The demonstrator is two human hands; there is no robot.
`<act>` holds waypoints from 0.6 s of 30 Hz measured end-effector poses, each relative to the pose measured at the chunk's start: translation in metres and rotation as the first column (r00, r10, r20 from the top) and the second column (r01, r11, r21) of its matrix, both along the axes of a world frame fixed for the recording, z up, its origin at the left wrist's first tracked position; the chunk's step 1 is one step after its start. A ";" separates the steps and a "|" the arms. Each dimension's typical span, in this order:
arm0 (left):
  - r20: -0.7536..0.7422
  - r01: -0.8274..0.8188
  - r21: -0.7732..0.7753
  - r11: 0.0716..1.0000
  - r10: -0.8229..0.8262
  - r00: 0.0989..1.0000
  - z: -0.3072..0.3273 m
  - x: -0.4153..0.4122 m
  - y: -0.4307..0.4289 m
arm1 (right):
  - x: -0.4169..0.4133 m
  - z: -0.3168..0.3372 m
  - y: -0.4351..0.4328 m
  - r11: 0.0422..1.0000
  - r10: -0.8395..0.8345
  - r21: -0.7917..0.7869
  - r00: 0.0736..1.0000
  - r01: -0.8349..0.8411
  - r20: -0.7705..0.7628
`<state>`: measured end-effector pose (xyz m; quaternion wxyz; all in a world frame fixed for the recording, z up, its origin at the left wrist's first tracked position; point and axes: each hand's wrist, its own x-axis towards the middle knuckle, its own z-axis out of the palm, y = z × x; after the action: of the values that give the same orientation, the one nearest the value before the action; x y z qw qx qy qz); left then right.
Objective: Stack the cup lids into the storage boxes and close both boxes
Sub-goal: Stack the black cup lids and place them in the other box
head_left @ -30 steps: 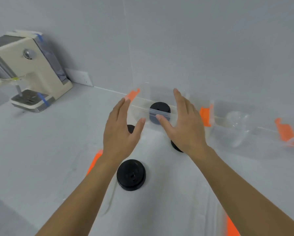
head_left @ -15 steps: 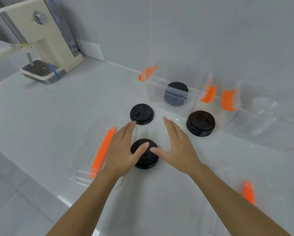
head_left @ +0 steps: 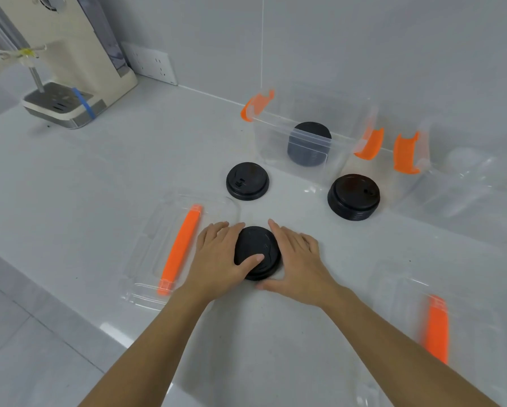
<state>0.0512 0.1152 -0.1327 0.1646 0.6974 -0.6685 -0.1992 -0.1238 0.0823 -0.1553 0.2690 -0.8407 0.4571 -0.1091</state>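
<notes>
A stack of black cup lids (head_left: 255,248) sits on the white counter near the front edge. My left hand (head_left: 220,259) cups its left side with the thumb lying on top, and my right hand (head_left: 297,259) cups its right side. A single-looking black lid pile (head_left: 247,180) lies further back, and a taller black stack (head_left: 353,196) sits to the right. An open clear storage box (head_left: 275,148) with orange clasps holds a black lid stack (head_left: 309,143). A second open clear box (head_left: 463,198) at the right holds clear lids.
A clear box cover with an orange strip (head_left: 175,245) lies left of my hands, another cover (head_left: 435,327) lies at the front right. A cream coffee machine (head_left: 67,63) stands at the back left beside a wall socket (head_left: 153,64). The counter's front edge runs along the lower left.
My hands came back from the open box and dropped onto the nearest lid stack, closing around its two sides. The camera tilted down toward the counter.
</notes>
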 end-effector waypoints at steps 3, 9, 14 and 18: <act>0.011 -0.004 0.082 0.997 0.003 1.000 0.003 0.000 -0.009 | 0.003 0.000 -0.001 1.000 0.000 0.010 1.000 0.000 0.011; 0.042 -0.040 0.275 0.960 0.030 0.999 0.013 -0.003 -0.029 | 0.004 0.002 0.001 0.999 0.009 -0.035 0.998 -0.007 0.061; -0.095 -0.016 0.241 0.970 0.040 0.995 0.020 -0.009 -0.029 | -0.001 0.007 0.001 0.999 -0.013 0.034 0.985 0.007 0.172; -0.280 0.014 0.177 0.984 0.037 0.959 0.029 -0.017 -0.035 | -0.011 0.019 -0.007 0.986 -0.094 0.158 0.942 0.044 0.323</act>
<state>0.0345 0.0797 -0.1042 0.1966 0.6776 -0.6138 -0.3542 -0.1350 0.0755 -0.1361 0.3993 -0.7717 0.4418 -0.2233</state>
